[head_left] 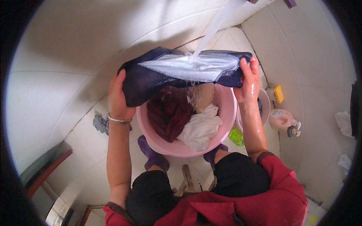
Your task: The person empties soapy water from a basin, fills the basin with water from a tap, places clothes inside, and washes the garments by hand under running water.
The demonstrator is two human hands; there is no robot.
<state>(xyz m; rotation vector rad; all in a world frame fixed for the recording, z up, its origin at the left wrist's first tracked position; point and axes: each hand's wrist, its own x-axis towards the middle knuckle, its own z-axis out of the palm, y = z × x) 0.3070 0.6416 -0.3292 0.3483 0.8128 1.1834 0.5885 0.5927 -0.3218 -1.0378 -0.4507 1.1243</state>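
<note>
A wet dark navy garment with a light striped lining [188, 67] is stretched between my two hands. My left hand [120, 96] grips its left end, fingers hidden behind the cloth. At the other end my right hand [249, 81] is closed on it, wet, with the thumb in front. A stream of water [212, 34] falls from above onto the lining and drips off below. Directly beneath stands a pink basin [166, 149], holding a dark maroon cloth [167, 116], a white cloth [201, 127] and a beige cloth [205, 98].
Right of the basin are a small pale bucket [265, 107], a pink pump bottle [281, 118], a yellow block [278, 94] and a bright green item [236, 137]. A grey cloth [100, 123] lies on the tiled floor at left. Tiled walls stand close around.
</note>
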